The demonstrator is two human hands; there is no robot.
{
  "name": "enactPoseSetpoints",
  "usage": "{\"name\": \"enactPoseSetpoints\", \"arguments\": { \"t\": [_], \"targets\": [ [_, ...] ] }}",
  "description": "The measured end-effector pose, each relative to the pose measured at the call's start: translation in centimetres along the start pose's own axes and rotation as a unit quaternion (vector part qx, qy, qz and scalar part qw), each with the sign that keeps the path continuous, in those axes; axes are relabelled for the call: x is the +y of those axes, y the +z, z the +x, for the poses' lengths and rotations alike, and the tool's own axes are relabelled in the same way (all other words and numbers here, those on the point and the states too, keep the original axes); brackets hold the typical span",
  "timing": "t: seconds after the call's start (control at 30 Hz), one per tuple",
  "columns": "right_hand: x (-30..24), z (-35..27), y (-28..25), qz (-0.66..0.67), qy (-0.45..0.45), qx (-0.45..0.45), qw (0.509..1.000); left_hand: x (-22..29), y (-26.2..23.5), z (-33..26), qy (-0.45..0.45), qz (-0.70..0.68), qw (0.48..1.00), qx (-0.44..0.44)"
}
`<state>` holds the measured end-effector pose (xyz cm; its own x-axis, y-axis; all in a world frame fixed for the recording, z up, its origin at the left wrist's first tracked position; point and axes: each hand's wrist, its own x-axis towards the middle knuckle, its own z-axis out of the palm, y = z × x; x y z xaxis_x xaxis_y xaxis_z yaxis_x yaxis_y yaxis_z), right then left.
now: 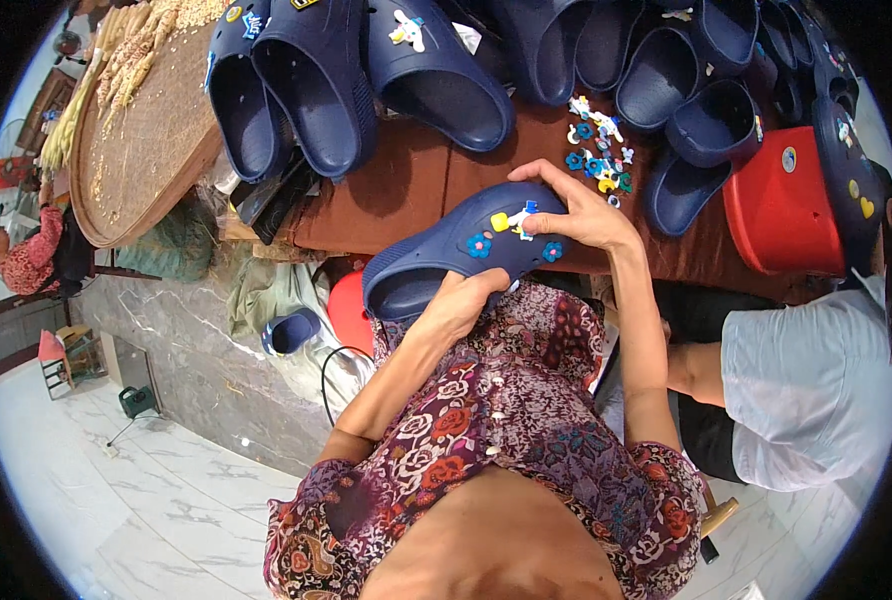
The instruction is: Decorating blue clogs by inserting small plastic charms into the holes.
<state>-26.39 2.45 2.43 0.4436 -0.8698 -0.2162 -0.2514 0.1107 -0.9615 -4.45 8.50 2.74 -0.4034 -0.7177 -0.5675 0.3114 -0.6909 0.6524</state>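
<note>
A navy blue clog (436,235) lies tilted across my lap at the table's near edge, its toe pointing away to the right. My left hand (466,300) grips it at the opening, the fingers reaching inside and partly hidden. Around the toe curls my right hand (581,215), its thumb pressed on a white figure charm (529,215). Beside that sit a yellow charm (500,222) and two blue flower charms, one (480,245) nearer the opening and another (552,252) by the right wrist. Loose charms (598,150) in several colours lie on the brown cloth beyond.
Several more navy clogs (316,90) line the far side of the brown-covered table (406,195). A red container (781,205) stands at the right, near another person's pale sleeve (806,385). At the left is a large woven tray (146,130) with grain; a small clog (291,332) lies below it.
</note>
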Motion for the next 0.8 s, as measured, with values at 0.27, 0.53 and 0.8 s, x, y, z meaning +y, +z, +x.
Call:
{"name": "enactPoseSetpoints", "arguments": {
  "t": [0.27, 0.53, 0.8],
  "targets": [
    [0.3, -0.1, 1.1, 0.016, -0.019, 0.038, 0.999, 0.2, -0.1, 0.3, 0.012, -0.043, 0.999, 0.006],
    [0.2, -0.5, 2.9, -0.105, -0.106, 0.158, 0.976, 0.1, -0.1, 0.5, -0.004, -0.102, 0.994, 0.029],
    [0.2, 0.0, 4.5, -0.105, -0.111, 0.245, 0.957, -0.9, 0.1, 0.6, 0.022, -0.109, 0.994, 0.021]
  ]
}}
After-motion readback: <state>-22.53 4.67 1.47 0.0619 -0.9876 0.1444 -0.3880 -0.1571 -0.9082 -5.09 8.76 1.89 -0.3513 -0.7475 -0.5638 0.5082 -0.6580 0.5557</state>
